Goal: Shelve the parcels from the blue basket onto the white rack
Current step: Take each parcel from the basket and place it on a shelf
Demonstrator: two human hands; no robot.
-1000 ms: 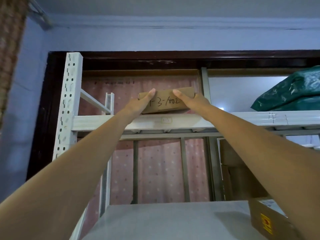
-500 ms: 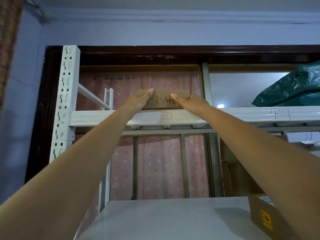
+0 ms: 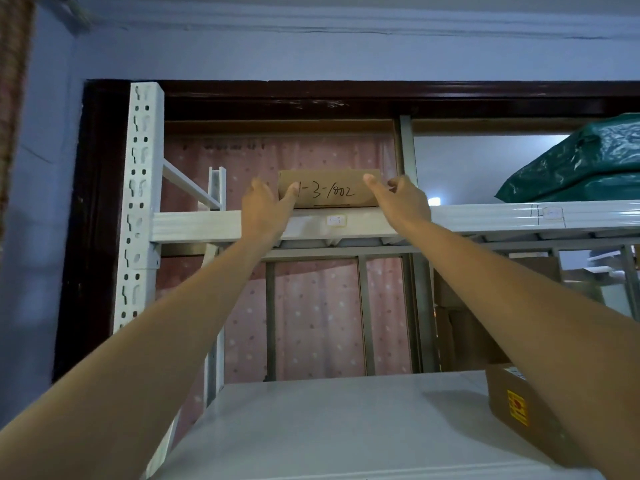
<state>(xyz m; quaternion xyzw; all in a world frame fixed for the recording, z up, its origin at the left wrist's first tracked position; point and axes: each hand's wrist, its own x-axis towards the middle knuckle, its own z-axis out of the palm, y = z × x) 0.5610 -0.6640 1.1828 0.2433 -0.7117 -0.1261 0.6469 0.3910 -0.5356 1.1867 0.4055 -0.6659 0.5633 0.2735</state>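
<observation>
Since the earlier frames the cardboard parcel [image 3: 329, 188] has settled on the top shelf of the white rack [image 3: 194, 225] and both hands have loosened; left hand [image 3: 265, 211] at 9 o'clock and right hand [image 3: 403, 200] at 3 o'clock, fingers spread, barely touching. I'd nudge it square above its tag, then let go; basket's out of view; a green bag [image 3: 581, 164] shares that shelf.

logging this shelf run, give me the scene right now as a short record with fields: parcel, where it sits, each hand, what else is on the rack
parcel: cardboard box marked 1-3-/002 by hand
location: top shelf of the white rack, above a small 1-3 label
left hand: open, fingertips at the box's left front edge
right hand: open, fingers loosely curled at the box's right end
other items: green plastic bag on the same shelf, far right; brown carton on the shelf below, right
blue basket: not in view
</observation>
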